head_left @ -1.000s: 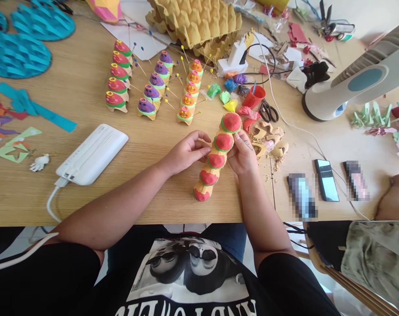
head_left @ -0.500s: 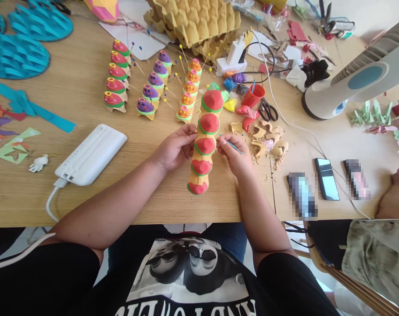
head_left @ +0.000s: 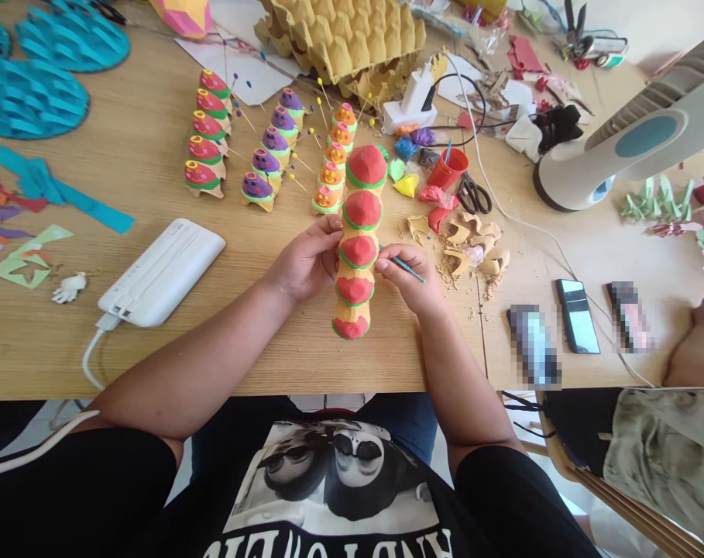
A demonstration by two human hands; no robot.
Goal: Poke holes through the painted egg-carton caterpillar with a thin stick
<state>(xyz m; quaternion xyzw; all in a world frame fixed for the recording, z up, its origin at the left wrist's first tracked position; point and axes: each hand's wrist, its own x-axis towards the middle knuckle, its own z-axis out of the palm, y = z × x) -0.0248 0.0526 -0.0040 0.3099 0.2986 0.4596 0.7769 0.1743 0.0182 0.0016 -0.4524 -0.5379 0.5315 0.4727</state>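
A strip of egg carton cups [head_left: 358, 252], topped with red clay and edged in green, is held up above the table's near side. My left hand [head_left: 306, 262] grips its left edge, thumb on the side and the other fingertips partly hidden behind it. At the opposite edge, my right hand [head_left: 413, 280] is closed round a thin blue stick [head_left: 408, 269], its fingertips against the strip. Beyond stand three decorated carton strips with faces and pins: a red one [head_left: 201, 147], a purple one [head_left: 275, 139] and an orange one [head_left: 331, 174].
A white power bank [head_left: 163, 271] lies left. Torn carton scraps [head_left: 461, 244], scissors [head_left: 475, 194] and a red cup [head_left: 448, 167] are on the right. Egg trays [head_left: 340, 39] lie at the back. Farther right are a phone [head_left: 578, 316] and another person's arm [head_left: 697, 341].
The held strip's far end has swung slightly left and up. My right hand has shifted a little left with it, and more of the blue stick shows.
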